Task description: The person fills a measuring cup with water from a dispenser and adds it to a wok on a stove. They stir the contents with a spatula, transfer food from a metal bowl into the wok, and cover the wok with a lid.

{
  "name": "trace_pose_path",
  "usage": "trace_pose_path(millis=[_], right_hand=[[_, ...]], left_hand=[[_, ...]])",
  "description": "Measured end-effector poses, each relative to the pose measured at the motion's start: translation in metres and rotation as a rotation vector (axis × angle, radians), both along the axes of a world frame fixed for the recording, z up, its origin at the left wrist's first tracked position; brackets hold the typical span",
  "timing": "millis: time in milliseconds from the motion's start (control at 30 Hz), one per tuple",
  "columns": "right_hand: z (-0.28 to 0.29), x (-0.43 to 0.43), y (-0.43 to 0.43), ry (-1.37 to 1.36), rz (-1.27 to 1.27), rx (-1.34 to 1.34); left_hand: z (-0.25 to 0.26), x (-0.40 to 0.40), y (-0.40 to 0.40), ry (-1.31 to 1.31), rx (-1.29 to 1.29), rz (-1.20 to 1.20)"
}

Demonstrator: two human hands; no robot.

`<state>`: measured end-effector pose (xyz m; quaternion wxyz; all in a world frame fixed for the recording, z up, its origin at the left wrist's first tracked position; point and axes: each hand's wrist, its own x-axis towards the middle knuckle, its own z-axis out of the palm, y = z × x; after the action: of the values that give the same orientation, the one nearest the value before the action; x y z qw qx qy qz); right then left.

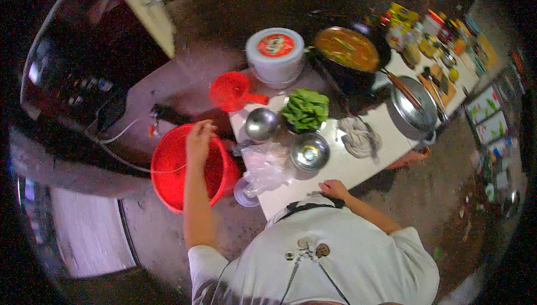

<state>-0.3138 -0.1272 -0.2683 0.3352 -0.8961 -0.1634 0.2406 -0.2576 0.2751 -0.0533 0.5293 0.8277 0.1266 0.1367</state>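
My left hand [200, 137] is raised over the rim of a large red plastic tub [168, 191], its fingers blurred; whether it holds anything is unclear. My right hand [334, 188] rests curled at the near edge of the white table [365, 166], with no object showing in it. Between the hands lie a crumpled clear plastic bag [266, 170] and a shiny metal bowl [310, 152]. Another metal bowl [261, 123] stands beside cut green leafy vegetables [306, 110]. A red plastic dipper [230, 91] lies at the table's far left corner.
A lidded white bucket [275, 68] stands behind the table. Beside it is a wok of reddish-brown stew [347, 49]. A grey cloth [358, 137] and a metal pot [413, 107] sit on the right, with seasonings and a cutting board [436, 84] beyond. A thin white hose [126, 160] reaches the tub.
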Motion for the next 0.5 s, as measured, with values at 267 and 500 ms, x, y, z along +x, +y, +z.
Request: trace_pose_path(millis=[267,500], right_hand=[[0.006,0.002,-0.020,-0.016,-0.048,0.032],[-0.003,-0.004,-0.046,0.103,-0.162,0.101]], left_hand=[[-0.104,-0.057,-0.057,0.327,0.177,-0.205],[-0.166,-0.074,-0.148,0.407,0.533,-0.433]])
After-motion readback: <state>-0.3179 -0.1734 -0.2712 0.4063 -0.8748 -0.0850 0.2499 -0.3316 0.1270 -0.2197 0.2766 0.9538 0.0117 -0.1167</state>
